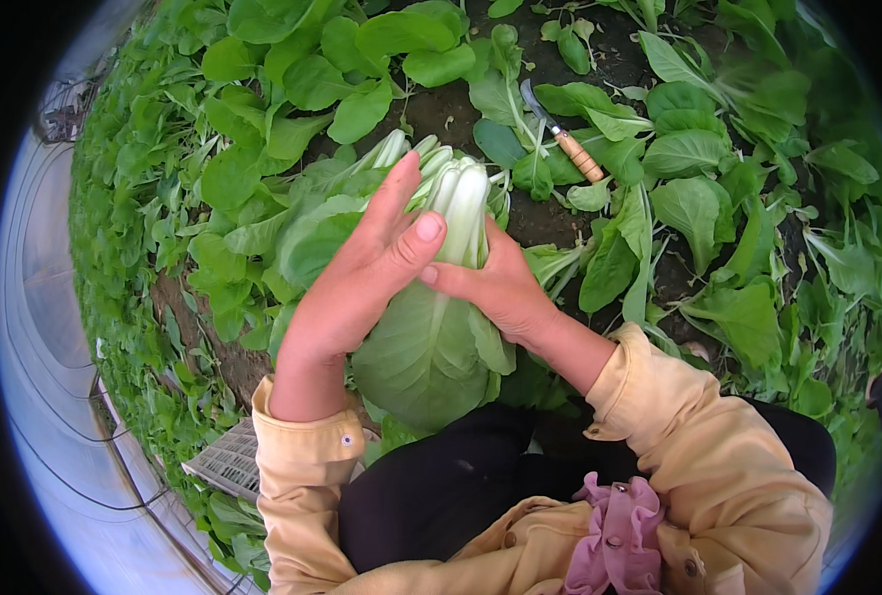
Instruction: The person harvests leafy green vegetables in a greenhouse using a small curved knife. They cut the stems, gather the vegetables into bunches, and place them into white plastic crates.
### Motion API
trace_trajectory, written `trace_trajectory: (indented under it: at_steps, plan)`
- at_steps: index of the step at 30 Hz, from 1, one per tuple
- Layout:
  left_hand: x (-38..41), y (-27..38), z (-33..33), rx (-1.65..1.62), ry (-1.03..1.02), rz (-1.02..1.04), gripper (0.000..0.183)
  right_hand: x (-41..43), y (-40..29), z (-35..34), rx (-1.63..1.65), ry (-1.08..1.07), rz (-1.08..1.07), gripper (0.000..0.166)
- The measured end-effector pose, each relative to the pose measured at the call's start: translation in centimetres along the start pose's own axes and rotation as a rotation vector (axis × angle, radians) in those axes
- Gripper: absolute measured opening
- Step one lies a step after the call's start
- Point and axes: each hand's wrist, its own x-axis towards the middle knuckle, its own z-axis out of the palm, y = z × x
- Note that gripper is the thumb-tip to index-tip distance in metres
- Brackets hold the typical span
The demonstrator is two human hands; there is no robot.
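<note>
Between my two hands is a head of leafy greens with pale stalks [461, 204], its stalk ends pointing away from me and its broad leaves hanging towards my lap. My left hand [381, 260] lies along the left side of the bunch, fingers extended and thumb near the stalks. Around the right side curls my right hand [493, 279], its thumb across the front and its other fingers mostly hidden. More pale-stalked greens [392, 149] lie just beyond my left hand. A curved knife with a wooden handle [578, 155] rests on leaves and soil at the upper right.
Dense leafy plants [255, 111] grow at the left and top. Loose cut greens [690, 216] lie over dark soil at the right. A slatted plastic crate [229, 457] stands by my left forearm. Plastic sheeting [61, 335] runs along the far left.
</note>
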Motion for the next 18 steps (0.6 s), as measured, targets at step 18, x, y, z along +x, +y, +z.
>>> trace_trajectory:
  at_steps: [18]
  plan:
    - [3.8,-9.3,-4.7,0.696,0.276,-0.196,0.038,-0.9,4.4,-6.9,0.155,0.357,0.436,0.040]
